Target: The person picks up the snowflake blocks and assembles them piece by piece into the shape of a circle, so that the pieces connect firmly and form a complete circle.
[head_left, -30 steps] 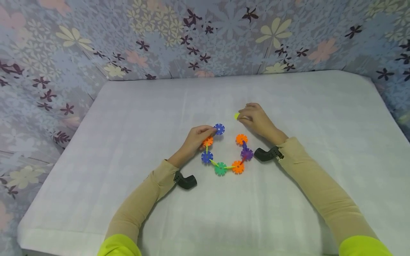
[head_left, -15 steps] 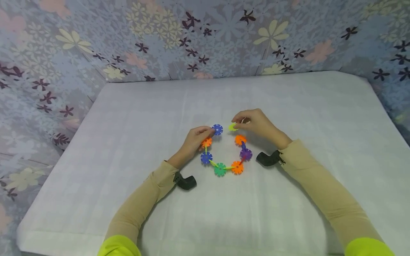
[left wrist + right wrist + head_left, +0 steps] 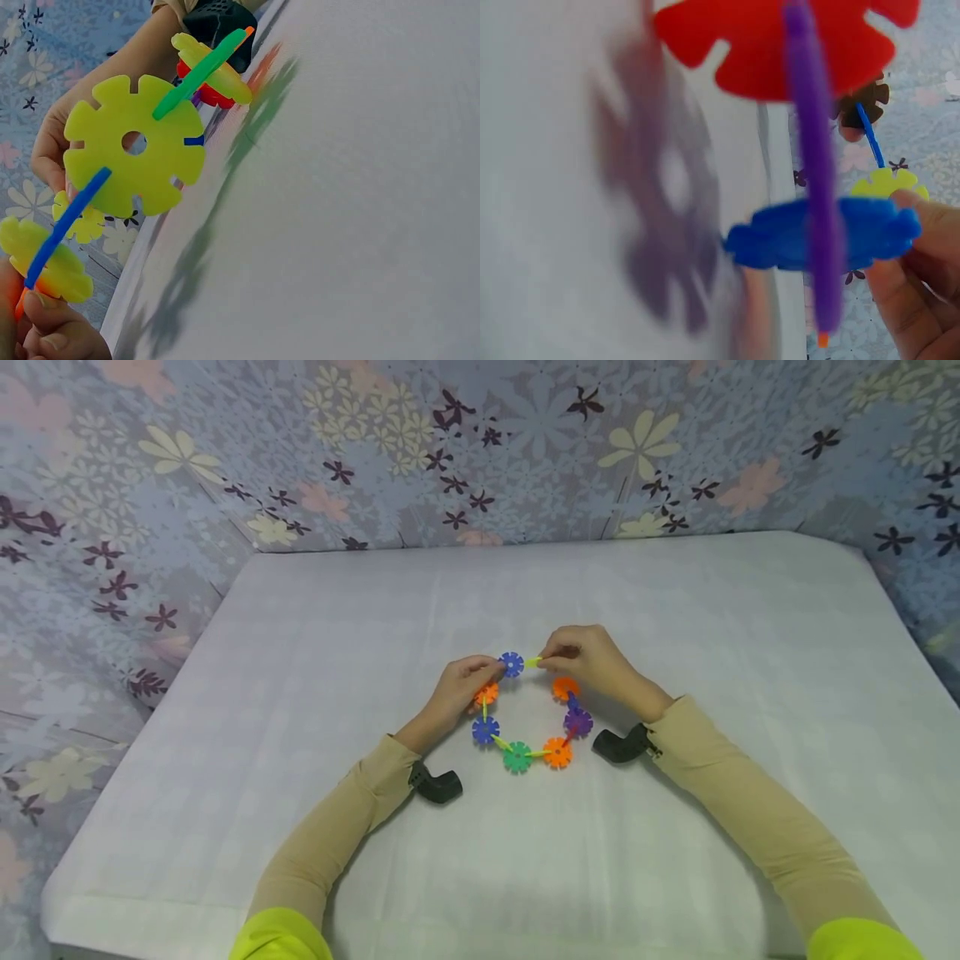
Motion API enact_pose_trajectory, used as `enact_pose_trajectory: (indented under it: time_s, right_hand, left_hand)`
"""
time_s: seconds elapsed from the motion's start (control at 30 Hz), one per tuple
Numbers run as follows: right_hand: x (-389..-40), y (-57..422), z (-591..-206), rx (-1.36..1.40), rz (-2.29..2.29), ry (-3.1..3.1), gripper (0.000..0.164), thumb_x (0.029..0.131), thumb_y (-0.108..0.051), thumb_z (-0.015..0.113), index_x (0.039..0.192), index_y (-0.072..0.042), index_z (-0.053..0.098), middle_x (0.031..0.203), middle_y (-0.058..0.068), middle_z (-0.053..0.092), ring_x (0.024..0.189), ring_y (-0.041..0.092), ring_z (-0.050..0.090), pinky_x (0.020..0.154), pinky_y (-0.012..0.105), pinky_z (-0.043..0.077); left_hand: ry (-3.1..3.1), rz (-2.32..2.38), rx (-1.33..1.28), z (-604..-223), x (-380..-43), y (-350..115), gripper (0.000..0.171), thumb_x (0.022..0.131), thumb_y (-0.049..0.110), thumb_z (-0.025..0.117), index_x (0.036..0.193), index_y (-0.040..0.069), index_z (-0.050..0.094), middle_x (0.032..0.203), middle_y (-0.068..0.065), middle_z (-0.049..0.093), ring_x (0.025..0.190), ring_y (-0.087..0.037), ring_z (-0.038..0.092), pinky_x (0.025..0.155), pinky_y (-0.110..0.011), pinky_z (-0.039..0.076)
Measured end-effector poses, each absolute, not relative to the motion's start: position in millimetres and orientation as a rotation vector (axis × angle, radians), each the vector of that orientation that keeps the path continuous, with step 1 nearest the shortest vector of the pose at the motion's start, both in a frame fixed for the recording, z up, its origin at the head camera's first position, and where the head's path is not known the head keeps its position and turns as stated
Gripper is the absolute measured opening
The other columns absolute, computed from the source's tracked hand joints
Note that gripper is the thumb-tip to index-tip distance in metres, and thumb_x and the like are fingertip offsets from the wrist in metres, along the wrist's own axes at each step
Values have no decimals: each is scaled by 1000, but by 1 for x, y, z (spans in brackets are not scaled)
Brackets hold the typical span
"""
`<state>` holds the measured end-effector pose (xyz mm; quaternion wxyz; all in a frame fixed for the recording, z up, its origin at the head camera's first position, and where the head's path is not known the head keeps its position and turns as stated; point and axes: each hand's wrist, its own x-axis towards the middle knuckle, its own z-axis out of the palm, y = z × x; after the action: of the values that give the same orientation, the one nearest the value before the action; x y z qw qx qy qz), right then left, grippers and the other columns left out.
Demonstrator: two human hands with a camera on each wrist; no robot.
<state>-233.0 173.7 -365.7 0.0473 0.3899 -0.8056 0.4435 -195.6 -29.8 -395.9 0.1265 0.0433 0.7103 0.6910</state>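
A chain of interlocking snowflake discs in several colours curves in an open ring above the white table. My left hand grips the chain at its upper left, beside an orange disc and the blue end disc. Turned edge-on, a yellow-green disc is pinched between the thumb and fingers of my right hand. Its edge meets the right side of the blue disc in the head view. Another orange disc forms the chain's other end, just below the right hand. The left fingertips hide part of their joint.
A white cloth covers the table. Behind it stands a flower-patterned fabric backdrop. Black camera mounts stick out from both wrists, the right mount close to the purple disc.
My right hand has come down and left with the yellow-green disc, which has turned edge-on and reached the blue disc. The left hand and chain have hardly moved.
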Motion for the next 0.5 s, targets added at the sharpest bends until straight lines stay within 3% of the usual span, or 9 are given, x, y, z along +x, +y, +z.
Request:
enact_pose_trajectory:
  time_s: [0.17,0.5]
  right_hand:
    - [-227,171,-361,1220,1414,-2413,7,64,-4,62,63,-8,57,64,-1,54,56,6,50,50,21,40]
    - [-231,174,-366,1144,1527,-2461,6,65,-8,63,63,-11,57,66,-3,55,59,7,51,54,21,41]
  left_hand:
    - [2063,2013,115,-397,-195,-30,32,72,32,54,85,3,56,65,-8,51,31,-9,30,29,-21,26]
    - [2031,2035,113,-396,-196,-31,30,74,29,53,86,2,55,63,-8,51,31,-9,30,28,-21,26]
